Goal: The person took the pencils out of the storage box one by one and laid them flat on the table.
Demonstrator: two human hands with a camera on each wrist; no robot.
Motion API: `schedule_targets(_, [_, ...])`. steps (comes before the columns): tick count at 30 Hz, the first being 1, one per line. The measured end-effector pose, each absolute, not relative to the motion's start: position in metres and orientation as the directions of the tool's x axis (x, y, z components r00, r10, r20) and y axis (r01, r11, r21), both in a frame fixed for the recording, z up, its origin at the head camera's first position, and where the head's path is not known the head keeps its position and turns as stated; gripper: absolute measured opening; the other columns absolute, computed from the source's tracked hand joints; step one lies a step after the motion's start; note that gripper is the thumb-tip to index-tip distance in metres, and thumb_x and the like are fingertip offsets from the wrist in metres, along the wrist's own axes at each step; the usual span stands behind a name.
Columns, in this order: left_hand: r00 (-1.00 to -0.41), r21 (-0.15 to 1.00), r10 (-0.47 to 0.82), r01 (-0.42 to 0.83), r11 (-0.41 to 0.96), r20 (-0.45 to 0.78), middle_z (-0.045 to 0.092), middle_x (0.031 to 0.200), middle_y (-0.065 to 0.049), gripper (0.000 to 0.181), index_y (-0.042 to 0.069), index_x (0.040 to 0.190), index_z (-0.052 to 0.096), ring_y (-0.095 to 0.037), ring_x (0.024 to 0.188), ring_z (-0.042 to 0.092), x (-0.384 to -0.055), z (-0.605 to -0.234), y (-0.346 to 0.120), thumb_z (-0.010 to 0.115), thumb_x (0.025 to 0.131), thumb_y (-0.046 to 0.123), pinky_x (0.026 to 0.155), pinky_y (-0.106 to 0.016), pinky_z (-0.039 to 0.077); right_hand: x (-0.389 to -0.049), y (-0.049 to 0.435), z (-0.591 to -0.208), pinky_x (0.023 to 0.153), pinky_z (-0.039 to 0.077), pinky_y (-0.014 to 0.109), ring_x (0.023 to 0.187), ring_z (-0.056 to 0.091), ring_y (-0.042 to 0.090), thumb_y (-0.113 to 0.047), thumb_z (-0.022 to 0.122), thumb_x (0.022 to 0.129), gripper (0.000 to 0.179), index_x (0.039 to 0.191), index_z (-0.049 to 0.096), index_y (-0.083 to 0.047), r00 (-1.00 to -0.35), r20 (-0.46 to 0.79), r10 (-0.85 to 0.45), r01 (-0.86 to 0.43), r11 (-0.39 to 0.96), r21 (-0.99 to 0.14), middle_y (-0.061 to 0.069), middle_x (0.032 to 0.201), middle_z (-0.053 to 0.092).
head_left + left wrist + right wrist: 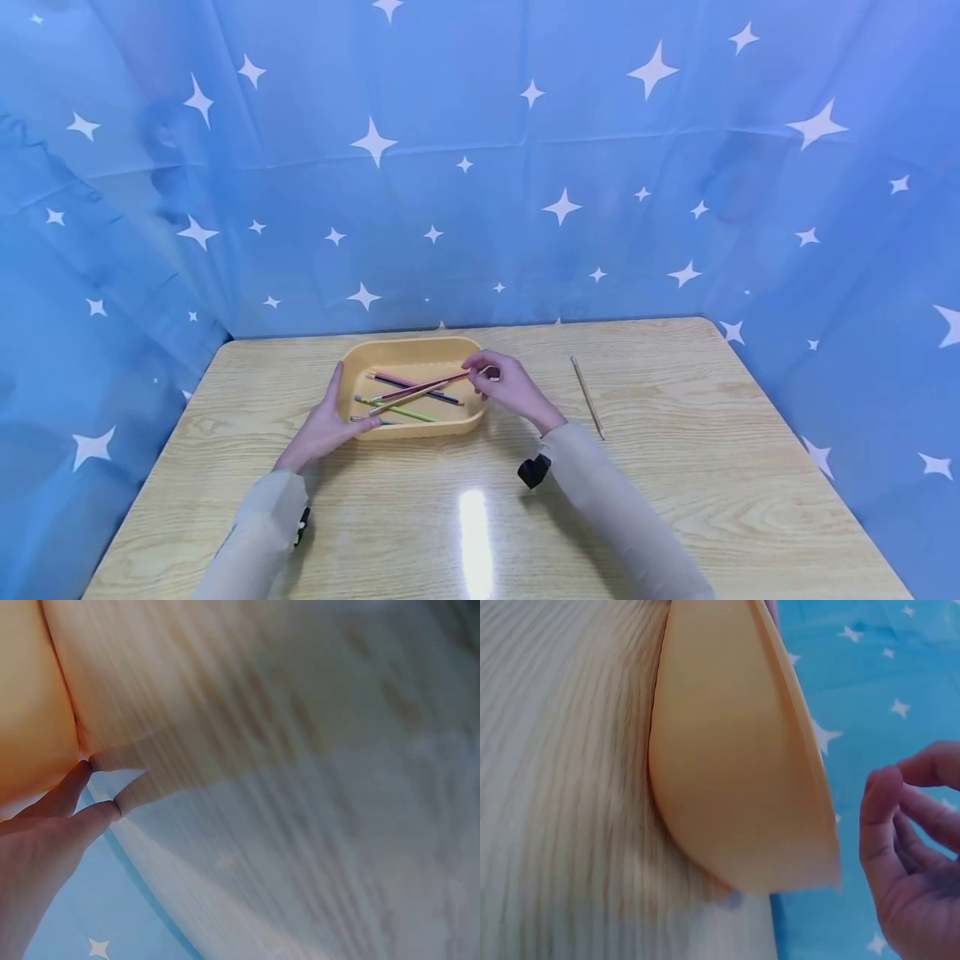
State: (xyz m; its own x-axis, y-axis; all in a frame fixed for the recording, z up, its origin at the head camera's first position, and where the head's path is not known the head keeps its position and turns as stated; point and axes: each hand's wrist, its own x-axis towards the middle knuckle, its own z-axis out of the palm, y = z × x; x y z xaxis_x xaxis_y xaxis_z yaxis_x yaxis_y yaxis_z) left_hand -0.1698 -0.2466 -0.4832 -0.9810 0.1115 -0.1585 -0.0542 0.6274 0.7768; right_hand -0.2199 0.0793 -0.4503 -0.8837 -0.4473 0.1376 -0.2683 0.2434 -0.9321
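Observation:
A yellow tray (408, 346) sits toward the back left of the table with several pencils in it. At its left end my left hand (326, 429) spans the near corner, fingers straight along the side and thumb along the front rim. Over the right end, my right hand (506, 387) bends its index finger (930, 761) and thumb (881, 802) close together. A red pencil (420, 387) reaches from the tray to these fingertips in the head view; no pencil shows at them in the right wrist view. I cannot tell whether they pinch it.
Under the red one lie a gold pencil (397, 402), a dark pencil (447, 398) and a green pencil (412, 412). Another gold pencil (587, 396) lies on the table right of the tray. A blue star-patterned curtain (480, 208) hangs behind the table (712, 433).

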Motion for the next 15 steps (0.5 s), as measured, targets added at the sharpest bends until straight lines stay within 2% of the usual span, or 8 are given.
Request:
schedule_targets(6, [-0.982, 0.773, 0.102, -0.058, 0.632, -0.157, 0.007, 0.154, -0.033, 0.124, 0.024, 0.152, -0.020, -0.054, 0.134, 0.021, -0.170, -0.483, -0.247, 0.077, 0.078, 0.050, 0.105, -0.067, 0.021, -0.224, 0.059, -0.449, 0.066, 0.056, 0.049, 0.077, 0.062, 0.032, 0.001, 0.056, 0.093, 0.018, 0.109, 0.065, 0.000, -0.854, 0.139, -0.501, -0.300, 0.256, -0.919, 0.019, 0.101, 0.062])
schedule_targets(10, [-0.983, 0.775, 0.100, -0.056, 0.629, -0.152, 0.006, 0.154, -0.031, 0.124, 0.025, 0.152, -0.019, -0.053, 0.135, 0.020, -0.170, -0.484, -0.248, 0.077, 0.078, 0.050, 0.105, -0.066, 0.021, -0.228, 0.047, -0.450, 0.064, 0.056, 0.039, 0.077, 0.061, 0.024, 0.000, 0.057, 0.093, 0.016, 0.106, 0.066, -0.001, -0.819, 0.161, -0.551, -0.370, 0.292, -0.882, 0.014, 0.096, 0.062])
schedule_targets(15, [-0.985, 0.781, 0.099, -0.051, 0.623, -0.143, 0.006, 0.155, -0.031, 0.124, 0.022, 0.153, -0.017, -0.053, 0.135, 0.019, -0.171, -0.484, -0.246, 0.078, 0.078, 0.050, 0.106, -0.066, 0.020, -0.233, 0.035, -0.456, 0.068, 0.052, 0.030, 0.079, 0.060, 0.020, 0.000, 0.058, 0.093, 0.015, 0.106, 0.065, 0.004, -0.772, 0.186, -0.607, -0.448, 0.312, -0.838, 0.011, 0.093, 0.063])
